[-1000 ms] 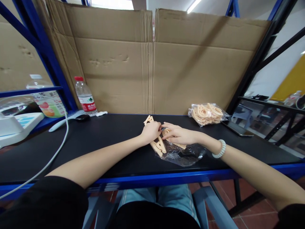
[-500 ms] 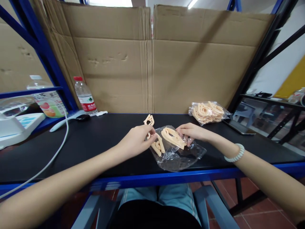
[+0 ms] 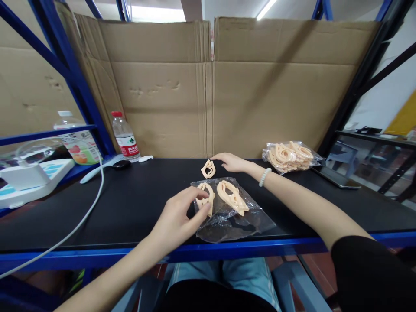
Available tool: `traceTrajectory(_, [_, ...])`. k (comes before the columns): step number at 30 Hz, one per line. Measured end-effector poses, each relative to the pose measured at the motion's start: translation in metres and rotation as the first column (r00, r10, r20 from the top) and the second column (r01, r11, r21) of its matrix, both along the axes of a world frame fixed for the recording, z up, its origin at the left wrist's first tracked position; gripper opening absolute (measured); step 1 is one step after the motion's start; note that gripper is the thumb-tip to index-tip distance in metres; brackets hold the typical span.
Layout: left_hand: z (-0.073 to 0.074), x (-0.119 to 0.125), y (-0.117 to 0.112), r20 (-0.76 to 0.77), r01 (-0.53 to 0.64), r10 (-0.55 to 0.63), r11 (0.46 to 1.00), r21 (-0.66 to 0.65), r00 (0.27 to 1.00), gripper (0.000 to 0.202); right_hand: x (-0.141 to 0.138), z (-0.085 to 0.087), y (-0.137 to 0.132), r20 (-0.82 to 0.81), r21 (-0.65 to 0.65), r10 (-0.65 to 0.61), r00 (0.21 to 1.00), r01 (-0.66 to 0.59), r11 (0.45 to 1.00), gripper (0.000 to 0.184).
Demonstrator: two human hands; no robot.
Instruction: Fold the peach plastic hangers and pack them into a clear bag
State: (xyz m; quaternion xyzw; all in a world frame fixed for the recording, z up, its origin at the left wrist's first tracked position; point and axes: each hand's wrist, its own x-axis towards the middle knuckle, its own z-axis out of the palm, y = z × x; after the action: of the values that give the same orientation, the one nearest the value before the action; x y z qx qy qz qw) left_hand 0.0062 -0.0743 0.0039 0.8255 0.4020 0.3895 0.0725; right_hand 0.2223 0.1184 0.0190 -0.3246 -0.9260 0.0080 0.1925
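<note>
My left hand [image 3: 182, 212] is curled over the left beige folding hanger [image 3: 210, 200], its thumb and forefinger around the piece. This hanger lies on a clear plastic bag [image 3: 224, 234]. Beside it, on the right half of the bag, rests a second folding hanger [image 3: 231, 197] that no hand touches. Farther back on the black table [image 3: 156, 195] is a third, smaller-looking folding hanger [image 3: 208, 169]. My right hand [image 3: 230, 162] stretches out flat above it, fingertips at its top edge; whether they touch it I cannot tell.
A clear pack of several beige hangers [image 3: 289, 157] lies at the back right, near a dark flat device [image 3: 338, 177]. At the left stand a red-capped water bottle [image 3: 126, 138], a white power strip [image 3: 39, 182] and a white cable [image 3: 97, 190]. Cardboard [image 3: 162, 108] walls the back.
My right hand has left the right hanger and reached back and left to the far one. My left hand has drawn nearer to me, and the left hanger now lies flatter. The view has shifted slightly.
</note>
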Motion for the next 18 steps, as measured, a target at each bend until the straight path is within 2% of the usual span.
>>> traceTrajectory(4, [-0.006,0.008,-0.013,-0.002,0.122,-0.122,0.991,0.057,0.992,0.015,-0.022,-0.019,0.033,0.158,-0.047,0.059,0.986,-0.053,0.998,0.073])
traceTrajectory(7, [-0.007,0.006,-0.021,-0.073,0.221,-0.220,0.975,0.006,0.973,0.022,-0.023,-0.022,0.040,0.236,-0.092,0.074,0.969,-0.053,0.994,0.070])
traceTrajectory(12, [-0.010,0.001,-0.028,-0.143,0.313,-0.309,0.950,0.009,0.940,0.026,0.003,-0.018,0.028,0.195,-0.106,0.084,0.977,-0.064,0.992,0.046])
traceTrajectory(18, [-0.014,0.004,-0.029,-0.103,0.309,-0.309,0.951,-0.009,0.946,0.024,0.041,-0.028,0.004,0.042,0.018,0.166,0.985,-0.167,0.986,0.041])
